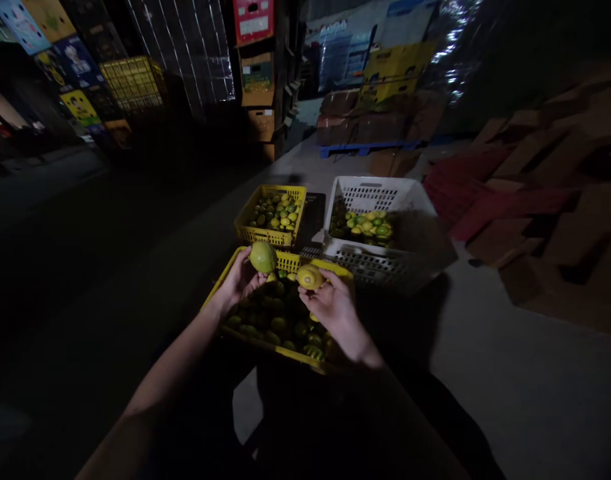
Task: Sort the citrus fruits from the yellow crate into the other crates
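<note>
Left hand [239, 280] raised above the near yellow crate [216, 283], fingers curled round a greenish-yellow citrus fruit [263, 257], held at the fingertips over the crate's far left corner. Right hand [335, 308] just beside it, fingers closed on a yellower fruit [310, 277], thumb and forefinger pinching it from below, above the crate's far rim. Both fruits held clear of the pile, near each other but not touching. Near yellow crate directly under both hands, filled with a heap of green and yellow citrus [278, 325], mostly dim in shadow. Beyond it, a second yellow crate [265, 235], smaller in view, holding more green and yellow fruit, lit more brightly. To the right of that, a white slotted crate [380, 263], tilted slightly, with a layer of yellow-green fruit inside. Between the two far crates, a dark crate [314, 213], contents not discernible. All crates resting on a pale concrete floor [510, 373]. On the right, flattened brown and reddish cardboard [535, 200] stacked loosely. Further back, a blue pallet [368, 148] under brown cartons, with yellow boxes on top. On the left, stacked yellow crates [132, 81] and printed cartons in deep shadow, detail too dark to tell.
</note>
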The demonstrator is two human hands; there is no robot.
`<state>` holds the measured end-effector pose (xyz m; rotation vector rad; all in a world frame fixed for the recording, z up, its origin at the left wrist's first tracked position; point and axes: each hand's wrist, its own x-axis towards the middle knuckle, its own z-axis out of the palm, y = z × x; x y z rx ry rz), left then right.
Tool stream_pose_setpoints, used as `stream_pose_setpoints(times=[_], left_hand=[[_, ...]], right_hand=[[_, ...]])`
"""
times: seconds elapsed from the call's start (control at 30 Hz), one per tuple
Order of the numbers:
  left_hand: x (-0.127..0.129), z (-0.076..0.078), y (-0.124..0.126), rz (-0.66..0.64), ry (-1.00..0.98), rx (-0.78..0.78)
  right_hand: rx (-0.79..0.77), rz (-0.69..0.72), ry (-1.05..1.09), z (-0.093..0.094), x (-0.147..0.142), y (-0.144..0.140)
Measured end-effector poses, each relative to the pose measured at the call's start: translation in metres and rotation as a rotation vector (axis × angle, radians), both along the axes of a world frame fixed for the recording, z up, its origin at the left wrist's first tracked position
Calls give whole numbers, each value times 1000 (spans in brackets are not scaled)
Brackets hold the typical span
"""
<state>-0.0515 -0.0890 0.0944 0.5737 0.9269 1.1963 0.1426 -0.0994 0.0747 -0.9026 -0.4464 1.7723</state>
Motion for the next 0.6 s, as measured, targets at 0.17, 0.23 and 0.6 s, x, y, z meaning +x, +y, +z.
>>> stream_pose_setpoints(times=[0.17,0.23,0.6], left_hand=[[23,-2,-8,47,-198,-34],[28,-5,-7,61,-184,-33],[42,2,-8,24,-20,145]], right_hand=[[178,76,-31,4,-14,-8],[252,94,-45,6,-17,-10],[456,-105,-96,19,-7,-8]])
